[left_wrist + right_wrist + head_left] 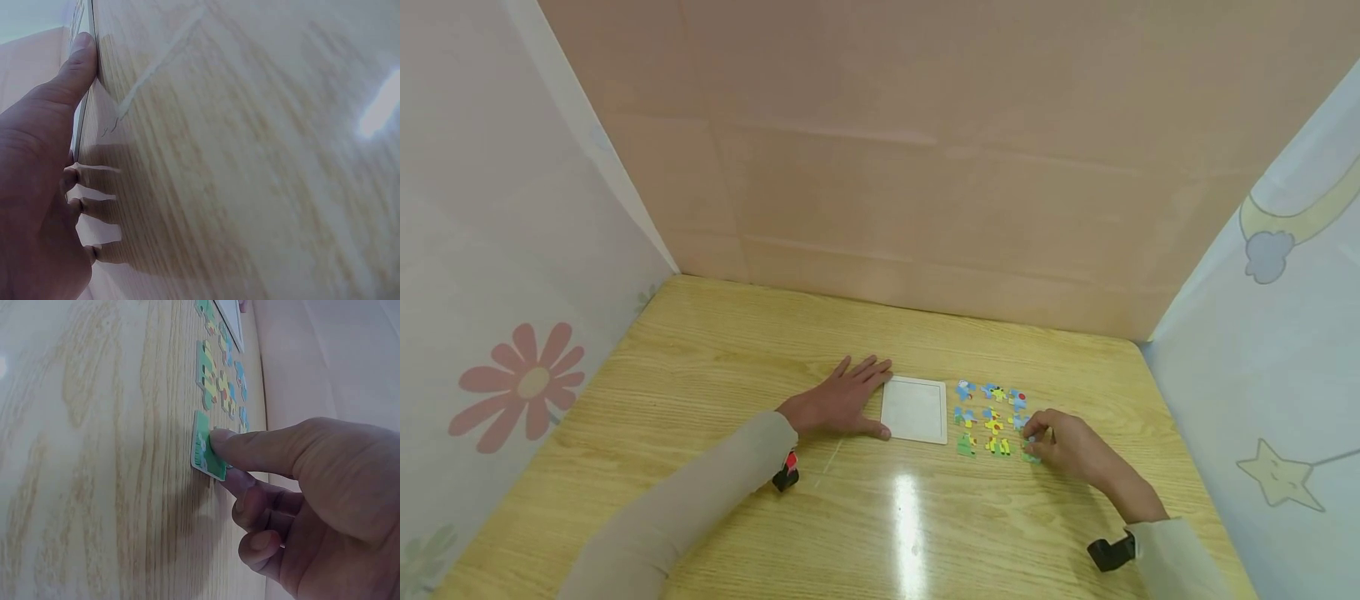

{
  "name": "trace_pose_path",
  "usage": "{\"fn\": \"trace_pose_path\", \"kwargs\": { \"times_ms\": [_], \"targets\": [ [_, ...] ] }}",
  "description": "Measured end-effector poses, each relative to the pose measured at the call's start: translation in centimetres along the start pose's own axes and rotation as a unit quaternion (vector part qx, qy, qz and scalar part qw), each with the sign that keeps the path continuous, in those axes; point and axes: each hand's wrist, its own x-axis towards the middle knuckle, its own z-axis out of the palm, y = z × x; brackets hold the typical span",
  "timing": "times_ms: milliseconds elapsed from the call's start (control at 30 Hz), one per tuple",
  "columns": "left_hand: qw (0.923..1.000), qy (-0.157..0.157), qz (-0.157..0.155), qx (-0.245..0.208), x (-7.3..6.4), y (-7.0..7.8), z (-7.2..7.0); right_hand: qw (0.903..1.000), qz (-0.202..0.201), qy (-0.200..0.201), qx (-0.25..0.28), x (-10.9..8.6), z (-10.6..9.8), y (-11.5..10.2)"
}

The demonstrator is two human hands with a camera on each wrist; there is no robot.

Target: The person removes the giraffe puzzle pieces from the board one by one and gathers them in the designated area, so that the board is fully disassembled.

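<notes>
My left hand point(842, 400) lies with fingers spread at the left edge of a square white puzzle tray point(913, 410). Its thumb touches the tray's near corner, as the left wrist view also shows. To the tray's right, several jigsaw pieces point(993, 420) in blue, yellow and green are laid out in spaced rows. My right hand point(1066, 443) is at the near right corner of this layout. Between thumb and fingers it pinches a green corner puzzle piece point(206, 447), the thumb covering part of its face.
Both hands work on a wood-grain table point(760, 333). A peach-coloured backdrop point(887, 167) rises behind it, with pale patterned sheets on the left point(512, 250) and right point(1262, 375). Light glares off the tabletop in front of the tray.
</notes>
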Motion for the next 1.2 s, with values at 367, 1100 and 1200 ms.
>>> {"fn": "trace_pose_path", "kwargs": {
  "times_ms": [367, 1100, 1200],
  "targets": [
    [1.0, -0.005, -0.002, 0.001, -0.2, 0.2, 0.0, 0.9994, 0.015, 0.029, 0.01, -0.8, -0.2, -0.4],
    [0.9994, -0.023, 0.008, 0.025, -0.3, -0.1, -0.4, 0.9991, -0.011, 0.023, 0.033, -0.7, 0.0, -0.8],
    [0.9994, -0.021, 0.007, 0.026, -0.4, -0.2, -0.4, 0.9992, -0.015, 0.022, 0.03, -0.7, -0.2, -1.1]
  ]
}}
